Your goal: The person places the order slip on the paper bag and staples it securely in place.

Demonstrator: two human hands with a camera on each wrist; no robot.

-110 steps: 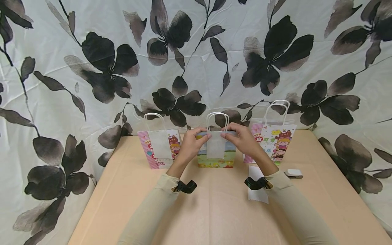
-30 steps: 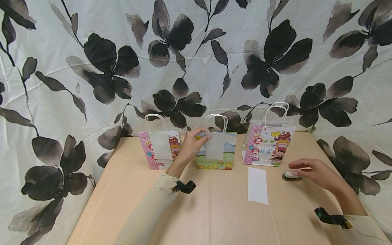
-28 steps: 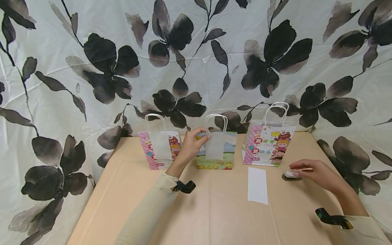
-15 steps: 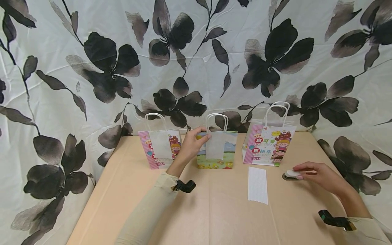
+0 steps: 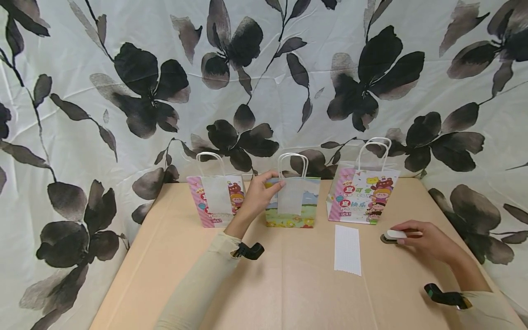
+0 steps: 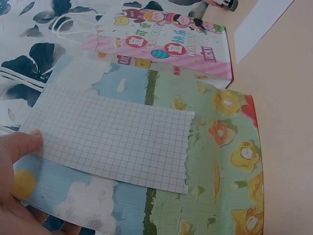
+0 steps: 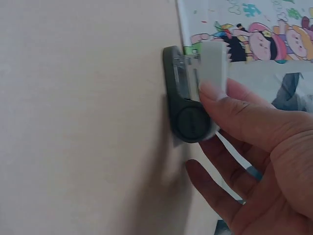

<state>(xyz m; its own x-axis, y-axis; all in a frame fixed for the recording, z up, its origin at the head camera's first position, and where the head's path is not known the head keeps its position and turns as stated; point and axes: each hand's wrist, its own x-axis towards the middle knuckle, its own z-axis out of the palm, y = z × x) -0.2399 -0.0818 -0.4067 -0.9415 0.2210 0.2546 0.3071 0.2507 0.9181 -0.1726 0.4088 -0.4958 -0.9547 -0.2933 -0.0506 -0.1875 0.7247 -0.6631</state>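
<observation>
My left hand [image 5: 260,195] pinches the top left edge of a small paper gift bag [image 5: 309,211] printed with sky, grass and flowers. A strip of grid paper [image 6: 117,137] lies flat against the bag's front, its top end under my left thumb. In the right wrist view, my right hand [image 7: 259,142] holds a small stapler [image 7: 190,117] with a white top and dark base between thumb and fingers. The stapler sits low over the table at the right in the head view, its jaws spread apart.
A pink gift bag [image 5: 198,206] with a white paper strip [image 5: 218,195] on its front stands at the left. Another pink cartoon bag [image 5: 363,197] stands at the right. A loose grid-paper strip [image 5: 347,250] lies on the table [image 5: 288,284] before it.
My right hand has left the middle bag and gone right to the stapler, which it now holds. The left hand has stayed at the middle bag's top edge.
</observation>
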